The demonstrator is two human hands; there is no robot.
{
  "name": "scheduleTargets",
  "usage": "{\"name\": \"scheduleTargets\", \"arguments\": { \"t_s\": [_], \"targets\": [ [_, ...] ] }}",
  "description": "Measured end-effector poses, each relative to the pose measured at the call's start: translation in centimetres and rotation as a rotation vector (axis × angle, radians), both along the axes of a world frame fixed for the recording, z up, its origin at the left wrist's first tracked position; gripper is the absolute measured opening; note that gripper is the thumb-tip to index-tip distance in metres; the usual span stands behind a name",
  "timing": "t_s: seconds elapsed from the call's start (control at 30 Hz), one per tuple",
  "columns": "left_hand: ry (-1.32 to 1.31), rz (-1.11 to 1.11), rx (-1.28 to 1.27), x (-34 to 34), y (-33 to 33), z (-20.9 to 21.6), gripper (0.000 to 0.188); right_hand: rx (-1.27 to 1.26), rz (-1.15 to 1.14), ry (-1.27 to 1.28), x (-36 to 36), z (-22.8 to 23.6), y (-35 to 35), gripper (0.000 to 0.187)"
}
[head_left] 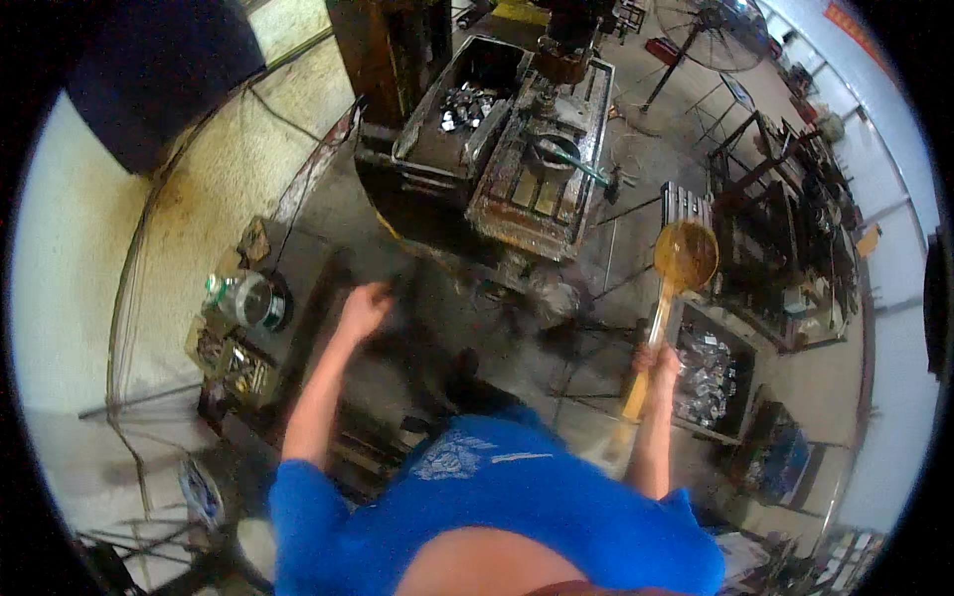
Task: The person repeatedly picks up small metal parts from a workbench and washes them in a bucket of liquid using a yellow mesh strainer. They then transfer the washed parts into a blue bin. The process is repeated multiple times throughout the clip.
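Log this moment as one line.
right hand: gripping yellow scoop handle | left hand: empty, raised, blurred | ahead: rusty press table

A ladle (674, 288) stands up from the right hand (656, 363); a tray of metal parts (708, 372) lies just right of it. Ahead of both hands sits a machine table (537, 169); a jar, perhaps, (248, 298) lies left of the left hand (364, 306).

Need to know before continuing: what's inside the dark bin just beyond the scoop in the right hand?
The bin holds a heap of shiny silver metal pieces. The right hand and the scoop's handle cover its left edge; what lies beneath the heap is hidden.
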State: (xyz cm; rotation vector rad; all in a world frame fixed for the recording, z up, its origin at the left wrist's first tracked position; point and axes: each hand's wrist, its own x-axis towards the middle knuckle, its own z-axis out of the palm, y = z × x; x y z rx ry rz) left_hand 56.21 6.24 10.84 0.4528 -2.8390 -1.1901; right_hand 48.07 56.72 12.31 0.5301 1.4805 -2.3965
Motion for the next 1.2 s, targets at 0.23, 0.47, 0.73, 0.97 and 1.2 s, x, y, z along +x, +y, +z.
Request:
{"name": "scheduleTargets", "arguments": {
  "t_s": [0.23,0.47,0.73,0.97,1.2],
  "targets": [
    [0.111,-0.24,0.029,-19.0,-3.5,6.3,0.036,-0.524,-0.041,0.038,-0.8,-3.8,-6.5,0.032],
    [-0.001,-0.44,-0.225,-35.2,-5.4,7.7,0.045,-0.743,0.02,0.043,2.8,1.2,-11.5,0.054],
    [-0.059,-0.615,-0.561,-52.8,-7.5,1.7,0.057,-0.824,-0.098,0.032,3.5,4.9,-22.1,0.056],
    [-0.076,-0.771,-0.751,-61.5,-7.6,-1.8,0.068,-0.829,-0.317,-0.055,2.7,4.9,-29.9,0.051],
    [-0.208,-0.725,-0.938,-66.8,-9.7,-5.1,0.096,-0.836,-0.405,-0.234,0.2,4.2,-31.7,0.046]
  ]
}}
